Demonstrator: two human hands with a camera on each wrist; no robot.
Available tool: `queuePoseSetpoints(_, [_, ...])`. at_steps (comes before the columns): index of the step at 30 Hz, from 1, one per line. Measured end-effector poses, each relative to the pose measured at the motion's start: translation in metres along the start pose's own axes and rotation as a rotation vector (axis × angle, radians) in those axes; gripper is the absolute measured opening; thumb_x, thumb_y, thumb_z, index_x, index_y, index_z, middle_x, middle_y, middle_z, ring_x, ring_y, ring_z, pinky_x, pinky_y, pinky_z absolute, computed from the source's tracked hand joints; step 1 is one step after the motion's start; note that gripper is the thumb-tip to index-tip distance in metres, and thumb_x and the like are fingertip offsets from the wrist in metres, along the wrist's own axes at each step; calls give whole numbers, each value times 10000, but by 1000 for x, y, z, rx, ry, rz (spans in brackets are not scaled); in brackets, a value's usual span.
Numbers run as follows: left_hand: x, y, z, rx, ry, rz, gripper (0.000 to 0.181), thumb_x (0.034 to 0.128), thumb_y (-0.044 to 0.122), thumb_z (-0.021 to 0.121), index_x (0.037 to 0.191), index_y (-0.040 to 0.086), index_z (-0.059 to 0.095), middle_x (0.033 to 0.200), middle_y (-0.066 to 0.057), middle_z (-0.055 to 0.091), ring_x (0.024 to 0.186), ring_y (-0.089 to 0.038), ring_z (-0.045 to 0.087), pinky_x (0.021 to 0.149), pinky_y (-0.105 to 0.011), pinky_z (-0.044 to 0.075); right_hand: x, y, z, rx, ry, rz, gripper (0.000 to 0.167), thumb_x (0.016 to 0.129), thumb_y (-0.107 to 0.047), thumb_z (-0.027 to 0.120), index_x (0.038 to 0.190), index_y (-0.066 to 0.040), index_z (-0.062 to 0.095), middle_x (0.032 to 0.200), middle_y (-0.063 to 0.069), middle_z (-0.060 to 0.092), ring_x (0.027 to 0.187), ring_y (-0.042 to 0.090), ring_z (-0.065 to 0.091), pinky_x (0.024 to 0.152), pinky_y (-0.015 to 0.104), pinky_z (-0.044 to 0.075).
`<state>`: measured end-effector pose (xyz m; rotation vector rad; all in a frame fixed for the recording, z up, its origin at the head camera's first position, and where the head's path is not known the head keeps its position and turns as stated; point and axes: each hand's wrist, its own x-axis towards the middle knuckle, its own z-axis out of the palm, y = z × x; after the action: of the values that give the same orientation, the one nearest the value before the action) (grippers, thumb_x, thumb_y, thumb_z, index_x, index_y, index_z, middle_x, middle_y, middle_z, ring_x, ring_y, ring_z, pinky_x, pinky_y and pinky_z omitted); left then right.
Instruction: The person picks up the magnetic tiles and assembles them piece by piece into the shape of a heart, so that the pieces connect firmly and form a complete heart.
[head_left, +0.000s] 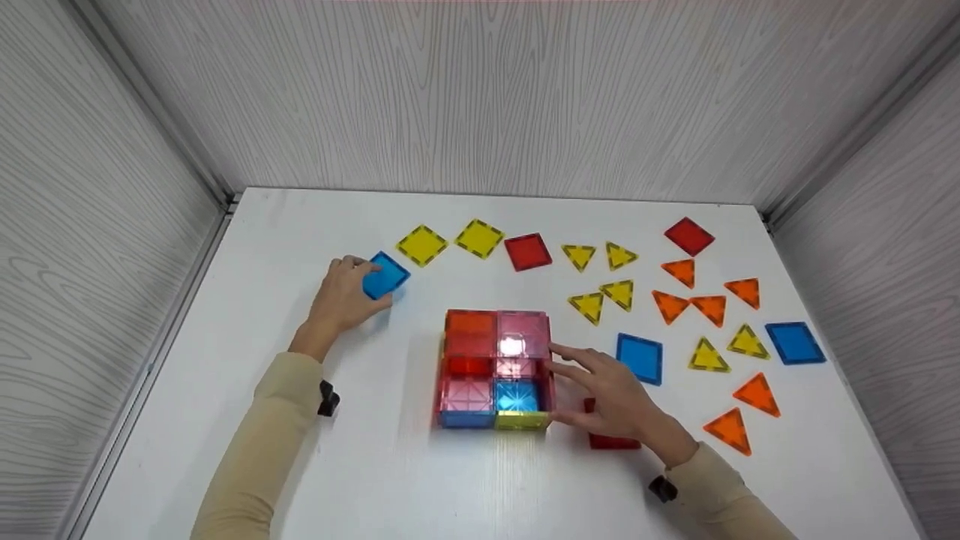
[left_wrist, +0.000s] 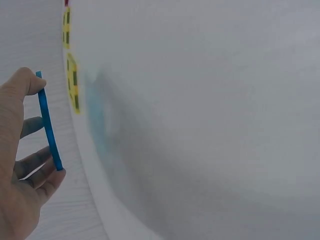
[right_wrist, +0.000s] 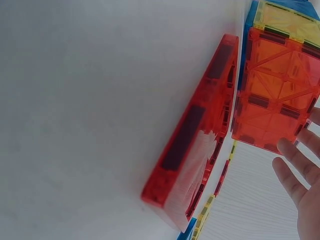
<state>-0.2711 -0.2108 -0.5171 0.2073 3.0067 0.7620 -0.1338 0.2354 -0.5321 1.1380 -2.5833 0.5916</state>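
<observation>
A blue square magnetic tile (head_left: 386,276) is pinched between the thumb and fingers of my left hand (head_left: 341,296). The left wrist view shows this blue tile (left_wrist: 48,120) edge-on, held above the table. A block built of magnetic tiles (head_left: 471,334), with red, pink, blue and yellow panes, stands at the middle of the table. My right hand (head_left: 619,397) has its spread fingers at the block's right side. Fingertips of the right hand (right_wrist: 306,195) touch an orange-red wall of the block (right_wrist: 275,100). A red square tile (head_left: 615,442) lies partly hidden below that hand.
Two yellow square tiles (head_left: 422,245) and a red square tile (head_left: 528,252) lie along the back. Several yellow triangles (head_left: 587,306) and orange triangles (head_left: 709,308) are scattered on the right, among blue squares (head_left: 640,359). Wood-grain panels (head_left: 480,97) enclose the white table.
</observation>
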Motion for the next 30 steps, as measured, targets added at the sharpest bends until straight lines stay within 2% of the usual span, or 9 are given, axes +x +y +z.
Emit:
queuePoseSetpoints(7, [-34, 40, -5, -14, -14, 183, 584, 893, 329, 816, 1405, 95, 663, 1476, -218, 556, 1327, -389, 517, 1096, -576, 539, 0, 0, 0, -1, 0, -2, 741, 851, -535, 825, 1473, -187, 624, 1583, 47, 570, 1326, 228, 638, 926, 440, 630])
queuePoseSetpoints(13, [-62, 72, -9, -68, -58, 358, 565, 852, 300, 856, 1365, 124, 696, 1432, -178, 606, 1318, -348, 551, 1030, -532, 592, 0, -1, 0, -12, 11, -9, 723, 848, -543, 820, 1448, -181, 643, 1558, 59, 593, 1318, 241, 648, 934, 477, 629])
queuePoseSetpoints(18, [-84, 95, -6, -82, -139, 429, 554, 870, 343, 838, 1371, 158, 695, 1458, -148, 589, 1352, -314, 550, 1036, -489, 596, 1, 0, -1, -14, 21, -15, 720, 856, -553, 812, 1452, -186, 641, 1558, 59, 594, 1315, 237, 649, 922, 451, 633])
queuePoseSetpoints(24, [-106, 111, 4, -81, -223, 524, 491, 893, 342, 808, 1330, 138, 716, 1444, -126, 598, 1310, -287, 553, 1070, -456, 579, 0, -1, -1, -22, 12, -5, 741, 859, -552, 812, 1487, -214, 611, 1580, 41, 574, 1321, 226, 644, 932, 442, 631])
queuePoseSetpoints(30, [-117, 118, 14, -65, -263, 599, 468, 886, 337, 815, 1307, 151, 727, 1440, -108, 601, 1335, -274, 541, 1051, -443, 592, -1, -1, 0, -24, 17, -19, 752, 849, -525, 831, 1495, -215, 603, 1581, 51, 573, 1335, 236, 639, 935, 446, 631])
